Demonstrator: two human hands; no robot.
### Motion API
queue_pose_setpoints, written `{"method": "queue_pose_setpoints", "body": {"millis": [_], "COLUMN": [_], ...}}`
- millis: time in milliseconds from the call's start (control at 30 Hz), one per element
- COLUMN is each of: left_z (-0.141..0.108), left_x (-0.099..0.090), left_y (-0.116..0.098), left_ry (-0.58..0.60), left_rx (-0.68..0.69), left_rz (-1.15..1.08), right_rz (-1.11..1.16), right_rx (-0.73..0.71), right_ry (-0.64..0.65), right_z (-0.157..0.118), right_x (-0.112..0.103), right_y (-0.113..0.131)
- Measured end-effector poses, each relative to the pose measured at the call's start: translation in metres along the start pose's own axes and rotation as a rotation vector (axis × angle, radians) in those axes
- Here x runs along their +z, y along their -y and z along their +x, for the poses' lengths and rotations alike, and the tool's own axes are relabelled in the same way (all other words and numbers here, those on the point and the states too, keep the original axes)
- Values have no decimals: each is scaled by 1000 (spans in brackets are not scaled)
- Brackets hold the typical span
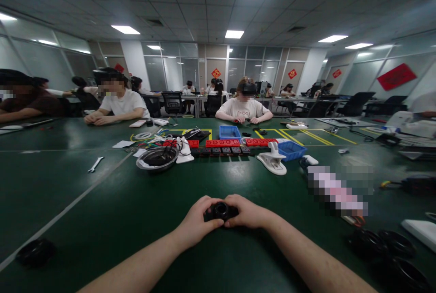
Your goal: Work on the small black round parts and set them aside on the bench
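In the middle of the near table, my left hand [200,216] and my right hand [245,211] are both closed around a black part with a round collar [221,210]. The collar has a hole in its centre and faces me. My thumbs press on its near side, almost meeting below the collar. Fingers of both hands wrap over its far side, so much of its body is hidden. Its exact kind does not show. Similar-looking black round parts [397,244] lie at the right front, and another black part [36,253] lies at the left front.
Across the table stand a metal bowl [156,159], red socket strips [223,143], a white clip base [274,161] and blue bins [291,151]. A wrench [96,165] lies left. A co-worker [243,106] sits opposite, another person [117,100] further left.
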State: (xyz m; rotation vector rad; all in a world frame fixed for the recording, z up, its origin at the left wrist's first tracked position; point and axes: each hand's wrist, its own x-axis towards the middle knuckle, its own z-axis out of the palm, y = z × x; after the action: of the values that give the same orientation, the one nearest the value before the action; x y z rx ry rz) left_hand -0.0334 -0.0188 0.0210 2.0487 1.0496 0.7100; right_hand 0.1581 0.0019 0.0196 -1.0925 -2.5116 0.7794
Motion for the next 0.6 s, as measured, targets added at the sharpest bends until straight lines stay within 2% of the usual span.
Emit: {"method": "queue_pose_setpoints", "body": {"millis": [433, 600], "left_z": [1, 0], "left_x": [1, 5], "left_y": [0, -1], "left_ry": [-10, -45], "left_rx": [-18, -78], "left_rz": [27, 32], "right_rz": [-22, -82], "right_rx": [89, 211], "right_ry": [-10, -35], "right_z": [1, 2], "right_x": [1, 5], "right_y": [7, 12]}}
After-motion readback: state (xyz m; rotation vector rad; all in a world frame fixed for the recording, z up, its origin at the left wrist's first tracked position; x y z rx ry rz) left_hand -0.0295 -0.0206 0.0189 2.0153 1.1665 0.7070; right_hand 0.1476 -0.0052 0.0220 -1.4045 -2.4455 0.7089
